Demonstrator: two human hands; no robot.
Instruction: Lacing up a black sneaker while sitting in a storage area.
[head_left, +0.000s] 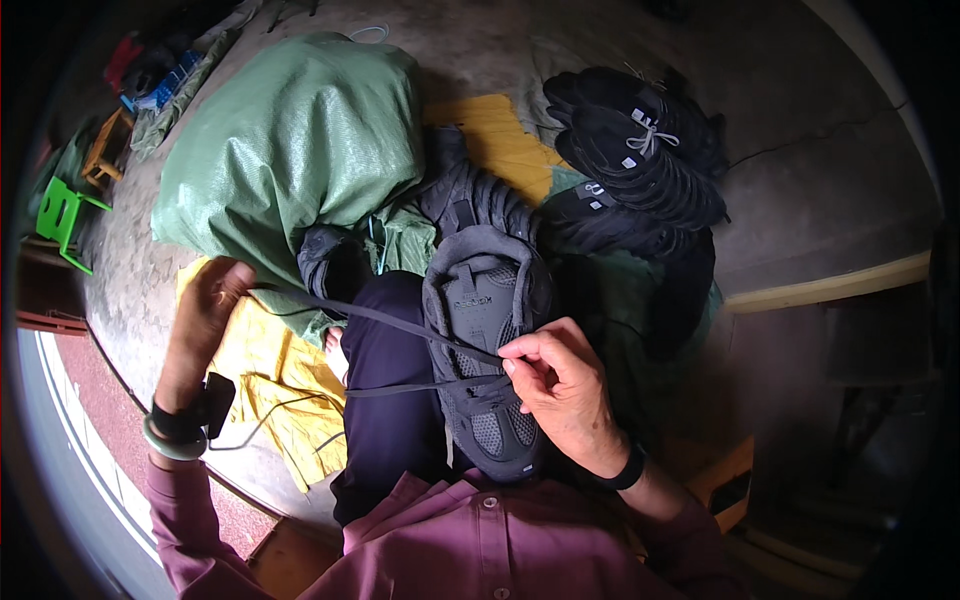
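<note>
A dark grey sneaker (478,300) rests on my lap, its toe pointing toward me and its opening away from me. A flat dark shoelace (395,326) runs taut from the shoe out to the left. My left hand (218,295) is raised at that end, closed on the lace. With thumb and forefinger, my right hand (562,385) pinches the lace close to the shoe's eyelets. A second length of lace crosses below the first and trails left over my dark trouser leg (385,410). The fingertips of my left hand are partly hidden.
A large green woven sack (300,150) stands at the far left. Stacked dark shoes (640,150), some tied with a pale cord, lie at the far right. Yellow sheeting (280,385) covers part of the floor. A small green chair (65,212) is at the left edge.
</note>
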